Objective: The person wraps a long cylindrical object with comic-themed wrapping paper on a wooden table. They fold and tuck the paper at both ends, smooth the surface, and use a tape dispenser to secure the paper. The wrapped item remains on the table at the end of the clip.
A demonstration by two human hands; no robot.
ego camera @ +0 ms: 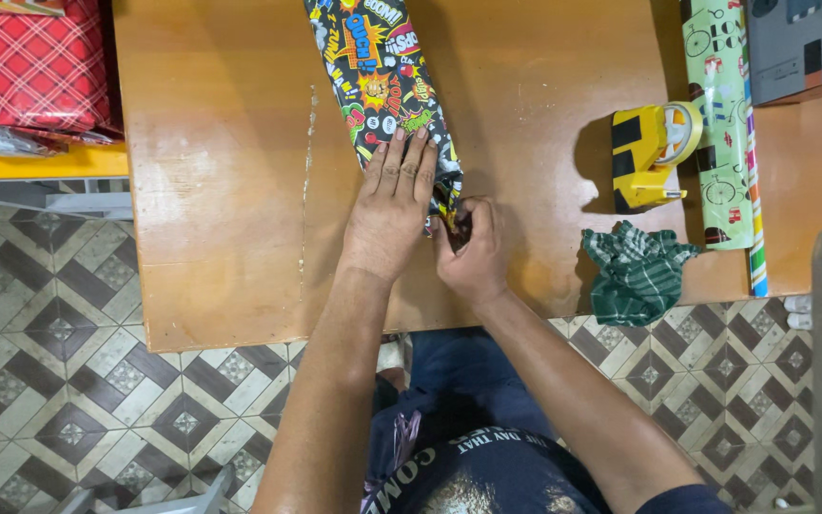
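Glossy black comic-print paper covers a long parcel (382,86) lying slantwise on the scuffed wooden table (230,190). The left hand (390,205) presses flat on its near end, fingers together. The right hand (473,252) pinches the folded paper at that end. A yellow tape dispenser (649,157) and crumpled green checked cloth (635,271) sit nearby.

The wrapped parcel (382,86) wears glossy printed paper. The wooden table (230,171) is smooth, varnished and slightly scratched. At right, the yellow tape dispenser (649,152) looks like shiny hard plastic, the green checked cloth (635,271) soft and matt.
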